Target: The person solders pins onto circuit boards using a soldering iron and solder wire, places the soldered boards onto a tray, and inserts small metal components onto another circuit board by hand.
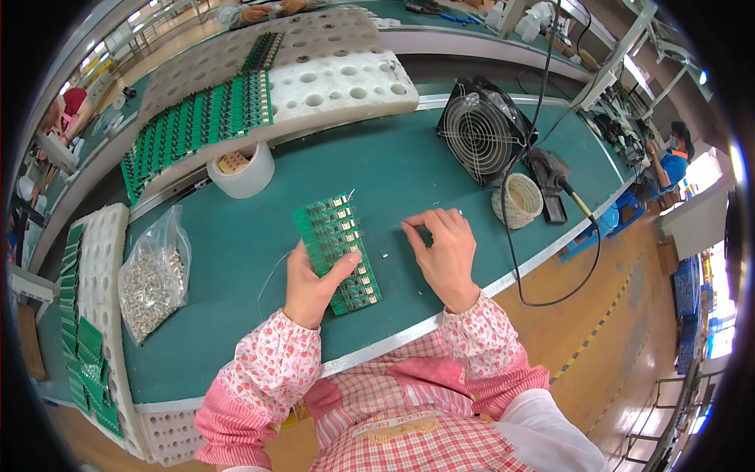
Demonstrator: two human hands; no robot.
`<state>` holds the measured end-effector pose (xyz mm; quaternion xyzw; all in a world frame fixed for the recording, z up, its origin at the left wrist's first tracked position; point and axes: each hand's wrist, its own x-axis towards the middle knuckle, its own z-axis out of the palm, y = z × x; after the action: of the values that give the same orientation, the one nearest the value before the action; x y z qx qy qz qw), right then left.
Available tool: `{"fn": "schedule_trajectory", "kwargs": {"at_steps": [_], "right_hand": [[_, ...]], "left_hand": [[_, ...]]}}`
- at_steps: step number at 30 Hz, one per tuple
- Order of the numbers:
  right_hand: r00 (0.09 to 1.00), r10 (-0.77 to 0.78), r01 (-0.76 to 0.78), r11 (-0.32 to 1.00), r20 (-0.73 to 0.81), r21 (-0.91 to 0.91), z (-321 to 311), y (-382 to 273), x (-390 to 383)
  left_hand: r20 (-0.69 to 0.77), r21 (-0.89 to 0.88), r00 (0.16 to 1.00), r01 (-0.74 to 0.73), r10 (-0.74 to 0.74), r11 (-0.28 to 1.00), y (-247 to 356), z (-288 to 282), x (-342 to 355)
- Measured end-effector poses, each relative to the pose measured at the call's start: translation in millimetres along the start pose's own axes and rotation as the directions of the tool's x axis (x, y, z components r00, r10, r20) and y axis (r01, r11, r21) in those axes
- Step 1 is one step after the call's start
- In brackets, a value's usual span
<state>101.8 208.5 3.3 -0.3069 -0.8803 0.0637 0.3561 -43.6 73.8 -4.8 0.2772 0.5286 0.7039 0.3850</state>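
Observation:
My left hand (314,282) grips a green circuit board panel (322,228) along its left side, thumb across its face. A row of small white connectors lines the panel's right part, and thin wire leads stick out beyond that edge. To the right of the panel, my right hand (445,256) is closed over the mat, thumb and forefinger pinched together. Whatever the pinch holds, if anything, is too small to make out. Between panel and right hand lies a tiny white connector (384,255). A clear plastic bag (154,275) full of small pale connectors rests to the left.
Foam trays with holes (358,79) bear rows of green circuit boards (200,118) at the back; another foam tray (110,275) stands far left. A tape roll (244,175), a metal-grilled fan (478,132), a beige roll (519,200) and a soldering iron stand (550,185) with cable stand around the mat.

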Motion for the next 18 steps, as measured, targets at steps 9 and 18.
{"fn": "schedule_trajectory", "kwargs": {"at_steps": [9, 18], "right_hand": [[0.735, 0.154, -0.673, 0.048, 0.660, 0.738, 4, -30, -3], [0.726, 0.115, -0.684, 0.027, 0.678, 0.729, 12, -33, -7]], "left_hand": [[0.012, 0.097, 0.996, -0.091, 0.090, 0.991, 1, 2, -1], [0.031, 0.203, 0.992, -0.123, 0.119, 0.971, 2, 1, -1]]}}
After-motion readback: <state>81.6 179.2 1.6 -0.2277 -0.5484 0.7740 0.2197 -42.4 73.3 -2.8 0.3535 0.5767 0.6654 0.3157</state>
